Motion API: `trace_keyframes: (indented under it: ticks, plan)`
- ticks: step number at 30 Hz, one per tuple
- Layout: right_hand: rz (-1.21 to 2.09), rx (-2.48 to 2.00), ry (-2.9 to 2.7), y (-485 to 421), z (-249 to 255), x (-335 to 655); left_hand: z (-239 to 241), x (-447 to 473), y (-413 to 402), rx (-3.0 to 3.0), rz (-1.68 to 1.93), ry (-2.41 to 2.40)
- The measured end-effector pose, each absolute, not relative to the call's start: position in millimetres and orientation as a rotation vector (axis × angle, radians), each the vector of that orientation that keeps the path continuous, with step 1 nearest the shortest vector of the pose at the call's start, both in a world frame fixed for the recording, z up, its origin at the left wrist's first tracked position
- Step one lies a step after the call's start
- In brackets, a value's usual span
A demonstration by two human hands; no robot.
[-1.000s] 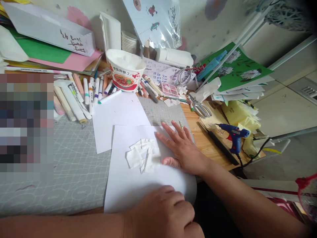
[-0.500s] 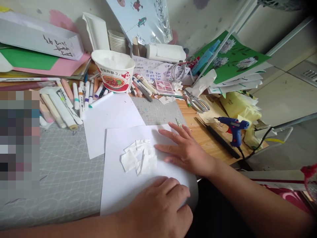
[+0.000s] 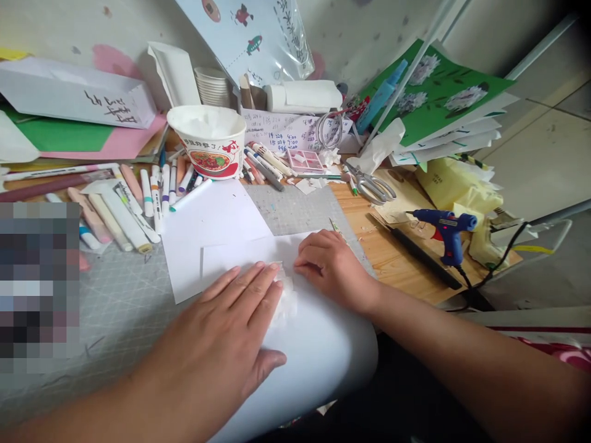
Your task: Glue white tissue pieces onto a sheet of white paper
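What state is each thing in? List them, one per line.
left hand: flat, fingers spread, covering the paper scraps
right hand: fingers curled, on the white sheet
scissors: lying shut
glue gun: standing, cord attached
noodle cup: upright, open

A noodle cup (image 3: 210, 138) stood behind a row of markers (image 3: 138, 200) on the grey cutting mat (image 3: 115, 295). Scissors (image 3: 372, 184) and a blue glue gun (image 3: 446, 227) lay on the wooden desk (image 3: 383, 252), near stacked green paper (image 3: 443, 92).
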State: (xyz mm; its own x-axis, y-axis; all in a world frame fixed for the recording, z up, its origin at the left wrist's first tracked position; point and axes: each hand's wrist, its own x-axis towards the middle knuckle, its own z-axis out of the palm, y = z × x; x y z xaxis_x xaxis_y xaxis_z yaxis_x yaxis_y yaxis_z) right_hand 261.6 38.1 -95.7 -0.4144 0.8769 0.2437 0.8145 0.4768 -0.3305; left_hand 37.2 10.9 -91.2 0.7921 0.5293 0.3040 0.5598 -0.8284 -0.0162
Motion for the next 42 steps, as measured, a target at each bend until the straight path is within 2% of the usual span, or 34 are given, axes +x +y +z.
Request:
trace_keyframes:
  ticks: [3,5,8,14,16,19,24,32,38,42]
  plan:
    - [0.065,-1.416,-2.476,39.0,-95.9,257.3,-90.9,37.5,13.1,-2.889,-0.461,-0.875]
    - [0.125,-1.415,-2.463,40.6,-94.7,255.5,-90.2,37.7,15.0,-2.903,-0.462,-0.88]
    - [0.488,-1.316,-2.222,44.0,-90.3,253.1,-90.1,38.2,16.6,-2.907,-0.472,-0.872]
    - [1.429,-1.315,-1.637,53.7,-79.7,245.5,-90.3,38.5,18.0,-2.904,-0.474,-0.88]
    - [1.551,-1.325,-1.562,58.0,-77.7,243.3,-90.1,38.1,18.9,-2.914,-0.463,-0.886]
    - [1.406,-1.413,-1.647,63.4,-75.9,242.7,-90.3,38.0,19.7,-2.931,-0.444,-0.895]
    - [0.851,-1.502,-2.071,64.1,-73.6,248.9,-91.8,38.5,18.4,-2.94,-0.46,-0.925]
    - [0.261,-1.28,-2.717,51.0,-68.1,250.6,-92.6,38.2,18.3,-2.944,-0.46,-0.928]
    - [0.018,-1.248,-2.816,50.8,-72.2,246.5,-90.7,39.7,18.0,-2.954,-0.452,-0.958]
    - [-0.023,-1.193,-2.719,54.3,-83.4,242.4,-90.4,38.5,18.1,-2.969,-0.436,-0.96]
